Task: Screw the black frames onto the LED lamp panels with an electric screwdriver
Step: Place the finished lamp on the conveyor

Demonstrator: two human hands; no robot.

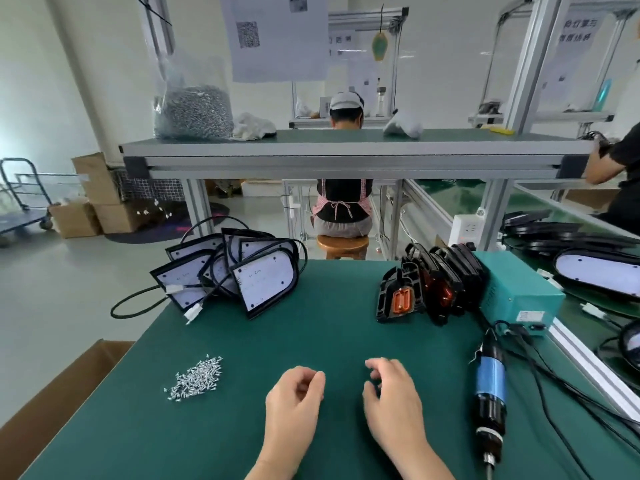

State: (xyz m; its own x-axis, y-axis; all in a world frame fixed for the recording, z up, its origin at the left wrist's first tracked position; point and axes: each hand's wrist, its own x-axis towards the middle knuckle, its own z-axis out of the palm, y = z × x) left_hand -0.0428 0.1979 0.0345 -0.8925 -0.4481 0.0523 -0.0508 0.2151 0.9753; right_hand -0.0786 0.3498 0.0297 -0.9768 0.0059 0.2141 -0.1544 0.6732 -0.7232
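Several white LED lamp panels [265,284] with black rims and cables lie piled at the far left of the green table [329,327]. A row of black frames [429,289] with orange inserts stands on edge at the far right. Loose silver screws [195,379] form a small heap near the left edge. The electric screwdriver [490,393], black with a blue band, lies at the right with its tip toward me. My left hand [294,407] and my right hand [393,400] hover over the table's near middle, fingers loosely curled, holding nothing.
A teal power supply box [516,289] sits at the far right with cables running to the screwdriver. More lamp panels [599,271] lie on the conveyor to the right. A shelf [346,147] overhead carries a bag of screws [192,109]. A person sits on a stool beyond.
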